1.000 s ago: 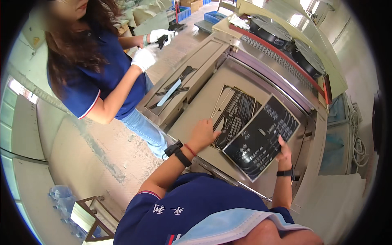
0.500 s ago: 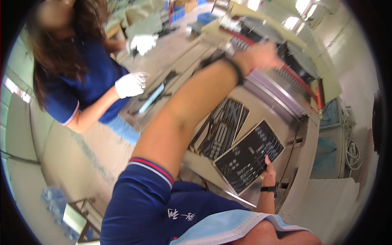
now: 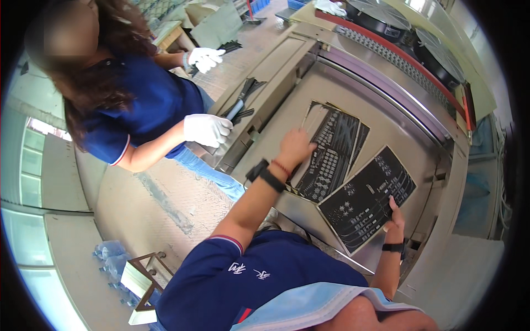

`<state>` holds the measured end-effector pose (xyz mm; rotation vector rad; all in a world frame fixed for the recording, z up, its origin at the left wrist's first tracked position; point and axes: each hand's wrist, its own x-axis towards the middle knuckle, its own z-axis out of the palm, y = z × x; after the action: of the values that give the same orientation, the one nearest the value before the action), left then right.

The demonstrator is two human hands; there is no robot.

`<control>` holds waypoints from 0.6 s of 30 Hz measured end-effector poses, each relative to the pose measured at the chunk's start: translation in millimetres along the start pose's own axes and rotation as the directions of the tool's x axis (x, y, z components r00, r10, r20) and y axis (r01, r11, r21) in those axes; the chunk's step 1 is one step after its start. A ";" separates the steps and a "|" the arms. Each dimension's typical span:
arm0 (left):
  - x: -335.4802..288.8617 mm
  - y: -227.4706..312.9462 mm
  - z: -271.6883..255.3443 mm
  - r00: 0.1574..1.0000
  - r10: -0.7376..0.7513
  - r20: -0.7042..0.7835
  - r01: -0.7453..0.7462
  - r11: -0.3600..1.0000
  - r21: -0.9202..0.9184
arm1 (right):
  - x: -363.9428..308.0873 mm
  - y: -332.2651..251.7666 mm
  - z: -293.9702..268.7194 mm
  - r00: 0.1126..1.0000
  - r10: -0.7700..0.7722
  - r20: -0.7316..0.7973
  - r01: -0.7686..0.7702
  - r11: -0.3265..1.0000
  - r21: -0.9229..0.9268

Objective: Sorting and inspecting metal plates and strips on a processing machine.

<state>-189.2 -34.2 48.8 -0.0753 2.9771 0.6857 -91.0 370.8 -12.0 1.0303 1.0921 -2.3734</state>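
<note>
A flat black panel (image 3: pixel 361 204) with white printing is tilted in my right hand (image 3: pixel 395 219), which grips its near right edge, thumb on top and fingers hidden underneath. To its left, a stack of similar black printed panels (image 3: pixel 331 157) lies on the metal machine bed (image 3: pixel 270 127). My left hand (image 3: pixel 297 148) is closed at the left edge of this stack, its fingers curled on the topmost panel's edge; the fingertips are partly hidden. The held panel overlaps the stack's near right corner.
A co-worker's white-gloved hand (image 3: pixel 207 130) is beside dark strips and a light-blue tool (image 3: pixel 236 107) on the machine's left ledge. Across the far side run a metal roller (image 3: pixel 381 99), a red bar (image 3: pixel 408 71) and round black fans (image 3: pixel 439 55). A white glove (image 3: pixel 330 7) lies up there.
My left hand has come back from the far red bar to the stack's left edge. My right hand still holds its panel. The view has shifted, and the co-worker's near glove is lower.
</note>
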 end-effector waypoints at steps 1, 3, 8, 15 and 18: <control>-11.9 -7.9 3.9 1.000 -0.002 -0.005 0.002 1.000 0.007 | -7.9 -0.5 3.4 1.000 0.009 -0.019 -0.009 1.000 -0.018; -36.0 -16.3 8.3 0.995 -0.045 -0.092 0.051 0.996 0.069 | -11.5 1.5 -1.3 0.999 0.049 -0.018 -0.049 0.999 -0.021; -24.2 -28.5 9.2 0.973 -0.106 -0.206 0.113 0.993 0.024 | 5.8 0.7 2.4 0.994 -0.036 -0.099 0.021 0.989 -0.146; -40.7 -7.7 17.1 0.980 -0.037 -0.196 0.028 0.998 -0.051 | 6.6 -7.3 17.2 0.997 0.005 -0.083 -0.012 0.997 -0.075; -49.5 -2.6 41.4 0.996 0.059 -0.073 -0.057 0.998 0.034 | -0.9 -5.0 21.7 0.995 -0.006 -0.095 0.000 0.998 -0.062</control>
<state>-136.9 -17.0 15.3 -0.0120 3.0713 0.6552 -103.4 357.6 0.9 1.1305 1.1938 -2.2982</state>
